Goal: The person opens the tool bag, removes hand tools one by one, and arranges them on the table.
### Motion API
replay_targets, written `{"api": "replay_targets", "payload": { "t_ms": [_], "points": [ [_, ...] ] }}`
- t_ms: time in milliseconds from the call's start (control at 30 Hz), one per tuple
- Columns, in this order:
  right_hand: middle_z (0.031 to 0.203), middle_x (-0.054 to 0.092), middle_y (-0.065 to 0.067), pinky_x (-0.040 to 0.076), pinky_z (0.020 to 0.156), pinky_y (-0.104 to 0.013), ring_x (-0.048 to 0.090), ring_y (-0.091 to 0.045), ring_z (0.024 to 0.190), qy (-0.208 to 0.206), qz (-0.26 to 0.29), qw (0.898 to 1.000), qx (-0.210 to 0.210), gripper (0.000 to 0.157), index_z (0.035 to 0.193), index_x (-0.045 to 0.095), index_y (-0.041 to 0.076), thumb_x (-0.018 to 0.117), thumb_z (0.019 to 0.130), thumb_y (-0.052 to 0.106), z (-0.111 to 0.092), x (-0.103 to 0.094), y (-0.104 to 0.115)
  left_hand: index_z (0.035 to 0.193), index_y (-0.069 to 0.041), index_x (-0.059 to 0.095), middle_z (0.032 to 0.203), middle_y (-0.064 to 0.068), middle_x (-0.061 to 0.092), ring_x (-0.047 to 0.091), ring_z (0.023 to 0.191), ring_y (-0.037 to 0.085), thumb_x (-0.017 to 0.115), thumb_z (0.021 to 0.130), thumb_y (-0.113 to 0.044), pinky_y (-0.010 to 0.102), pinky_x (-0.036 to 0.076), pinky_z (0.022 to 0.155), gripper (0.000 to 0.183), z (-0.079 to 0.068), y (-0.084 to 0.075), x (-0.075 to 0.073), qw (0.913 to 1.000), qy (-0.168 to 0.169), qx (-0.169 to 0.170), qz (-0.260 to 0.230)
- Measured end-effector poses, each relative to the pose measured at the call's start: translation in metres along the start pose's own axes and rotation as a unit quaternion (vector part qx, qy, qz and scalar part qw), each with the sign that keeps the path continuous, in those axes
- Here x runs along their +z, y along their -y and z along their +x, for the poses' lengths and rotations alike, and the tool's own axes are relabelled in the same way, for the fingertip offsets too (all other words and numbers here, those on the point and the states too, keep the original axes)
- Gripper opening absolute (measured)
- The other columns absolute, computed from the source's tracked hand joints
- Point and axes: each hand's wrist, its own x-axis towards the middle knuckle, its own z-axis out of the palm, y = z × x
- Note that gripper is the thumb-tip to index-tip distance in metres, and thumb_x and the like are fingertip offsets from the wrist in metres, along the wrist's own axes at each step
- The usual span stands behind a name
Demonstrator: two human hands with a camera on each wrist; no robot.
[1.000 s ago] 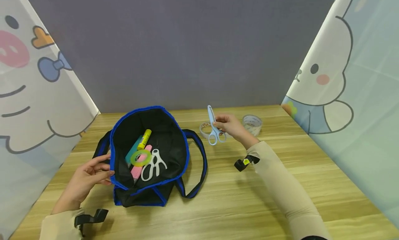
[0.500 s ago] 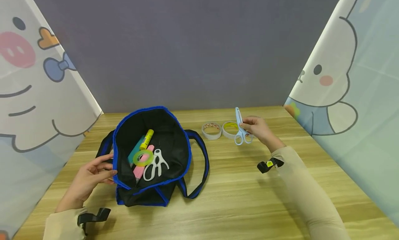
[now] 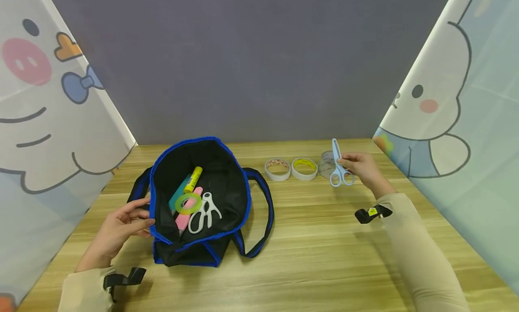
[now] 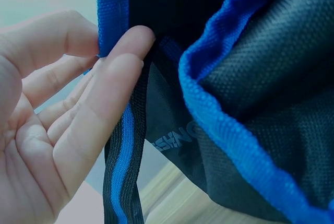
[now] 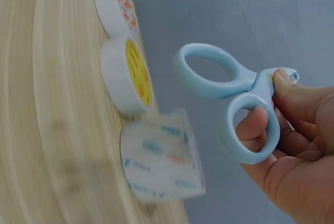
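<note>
Blue scissors (image 3: 339, 167) have been moved rightward, farther from the black bag (image 3: 184, 256), now held by the clear tape roll (image 3: 325, 170); apparently in transit. Handles are gripped by the right hand (image 3: 364, 169), fingers curled; bag edge is pinched by the left hand (image 3: 118, 232). White tape rolls (image 3: 304, 176), partly hidden earlier, are now exposed.

Between the right strap (image 3: 267, 208) of the bag (image 3: 190, 256) and the right hand (image 3: 362, 170), the table (image 3: 316, 249) offers a broad passage. That strap bows out across a low approach from the right; above it, the wide mouth gives a way in, with the left hand (image 3: 121, 228) at its left rim. White scissors (image 3: 205, 209) and tools crowd the left and middle inside, leaving room at right. Three tape rolls (image 3: 305, 176) block the far strip, near the grey partition (image 3: 255, 69).
</note>
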Motion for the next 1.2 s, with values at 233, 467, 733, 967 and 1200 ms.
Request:
{"api": "replay_targets", "payload": {
  "t_ms": [233,467,733,967,1200],
  "points": [
    [0.078,0.068,0.014,0.054,0.063,-0.014,0.062,0.000,0.070,-0.029,0.060,0.998,-0.002,0.018,0.094,0.075,0.012,0.061,0.097,0.001,0.000,-0.026,-0.017,0.133,-0.020,0.063,0.095,-0.001,0.070,0.070,0.077,0.014,0.051,0.092,0.023,0.032,0.061,0.060,0.061,0.001,0.000,0.001,1.0000,0.002,0.003,-0.004],
    [0.072,0.069,0.009,0.054,0.057,-0.014,0.063,-0.001,0.064,-0.049,0.124,0.991,0.024,0.038,0.073,0.075,0.024,0.061,0.096,-0.005,0.001,-0.045,-0.033,0.133,-0.021,0.063,0.095,-0.001,0.070,0.070,0.077,0.014,0.051,0.092,0.022,0.032,0.061,0.060,0.061,0.002,-0.001,0.001,1.0000,0.003,0.001,0.000],
    [0.072,0.067,0.010,0.054,0.058,-0.016,0.061,-0.001,0.064,-0.021,0.093,0.990,0.105,0.035,0.075,0.071,0.026,0.059,0.099,0.003,0.008,-0.064,-0.061,0.133,-0.021,0.063,0.096,0.000,0.071,0.070,0.077,0.014,0.050,0.091,0.024,0.032,0.061,0.059,0.063,0.001,-0.001,0.002,1.0000,0.006,0.004,-0.007],
    [0.075,0.066,0.009,0.052,0.061,-0.017,0.059,-0.002,0.066,0.025,0.094,0.987,0.126,0.033,0.080,0.073,0.022,0.057,0.100,0.001,0.014,-0.066,-0.079,0.133,-0.022,0.063,0.096,0.000,0.071,0.071,0.079,0.014,0.048,0.091,0.024,0.032,0.061,0.060,0.063,-0.001,0.000,0.001,0.9999,0.006,0.001,-0.009],
    [0.075,0.065,0.007,0.052,0.059,-0.016,0.059,-0.002,0.064,0.042,0.040,0.991,0.118,0.023,0.114,0.062,-0.017,0.054,0.100,-0.001,0.021,-0.055,-0.080,0.133,-0.021,0.063,0.098,0.001,0.072,0.071,0.079,0.015,0.048,0.091,0.025,0.033,0.061,0.060,0.064,-0.002,0.003,0.001,0.9999,0.006,0.003,-0.014]
  ]
}}
